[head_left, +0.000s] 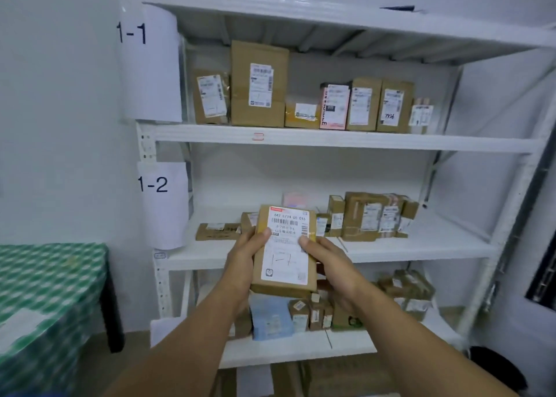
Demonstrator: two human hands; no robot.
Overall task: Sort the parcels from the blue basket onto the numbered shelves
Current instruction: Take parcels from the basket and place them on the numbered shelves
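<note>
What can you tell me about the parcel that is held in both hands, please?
The parcel is a brown cardboard box, held nearly upright in front of the shelf marked 1-2. A white shipping label with barcodes, printed numbers and a red strip on top covers most of its front. The left hand grips its left edge, the right hand its right edge, thumbs on the label.

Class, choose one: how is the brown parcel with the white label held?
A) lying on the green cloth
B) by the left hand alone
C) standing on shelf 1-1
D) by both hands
D: the left hand and the right hand each grip one side of the parcel.
</note>
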